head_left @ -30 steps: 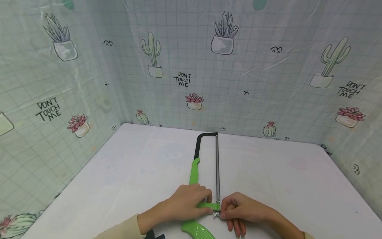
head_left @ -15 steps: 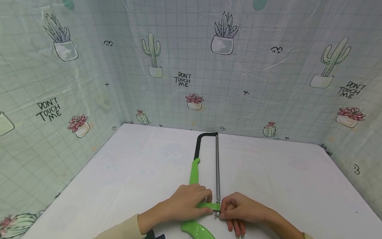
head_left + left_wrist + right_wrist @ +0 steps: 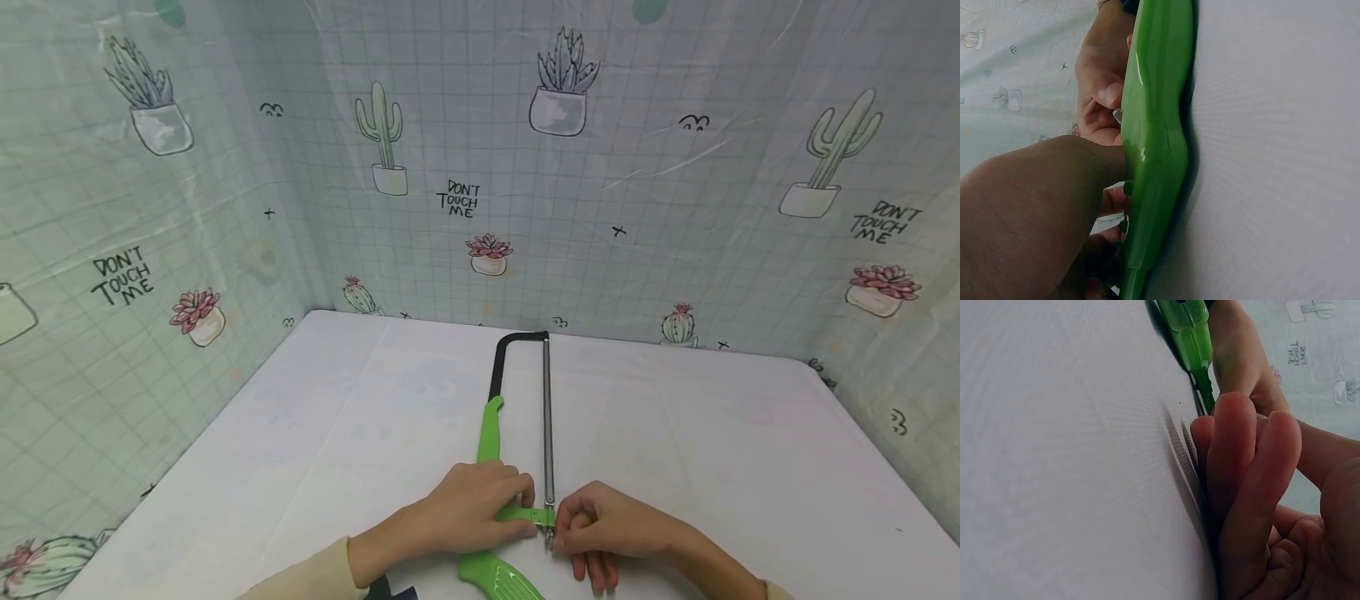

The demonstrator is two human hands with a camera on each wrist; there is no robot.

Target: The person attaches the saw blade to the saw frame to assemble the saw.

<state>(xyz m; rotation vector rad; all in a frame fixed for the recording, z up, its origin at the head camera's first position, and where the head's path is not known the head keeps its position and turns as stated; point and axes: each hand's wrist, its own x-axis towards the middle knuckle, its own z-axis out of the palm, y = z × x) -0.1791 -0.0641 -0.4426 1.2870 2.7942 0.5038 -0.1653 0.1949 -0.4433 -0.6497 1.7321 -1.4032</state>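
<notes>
A hacksaw (image 3: pixel 489 429) with a green handle and a black front bow lies flat on the white table, its grey blade (image 3: pixel 547 417) on the right side. My left hand (image 3: pixel 476 507) grips the frame at the green crosspiece, thumb near the blade's lower end. Thumb and forefinger of my right hand (image 3: pixel 611 523) pinch the small metal wing nut (image 3: pixel 550 540) just below that crosspiece. In the left wrist view the green handle (image 3: pixel 1157 144) hides part of both hands. Fingers of the right hand (image 3: pixel 1241 481) cover the nut in the right wrist view.
A dark object (image 3: pixel 388 590) pokes in at the bottom edge, left of the saw handle, mostly cut off. A cactus-print curtain (image 3: pixel 480 167) rises behind the white table (image 3: pixel 697 433) and along its sides.
The wing nut has turned between my right fingertips, its wings now lying at a different angle. Both hands and the hacksaw stay in place; the head view shifts slightly.
</notes>
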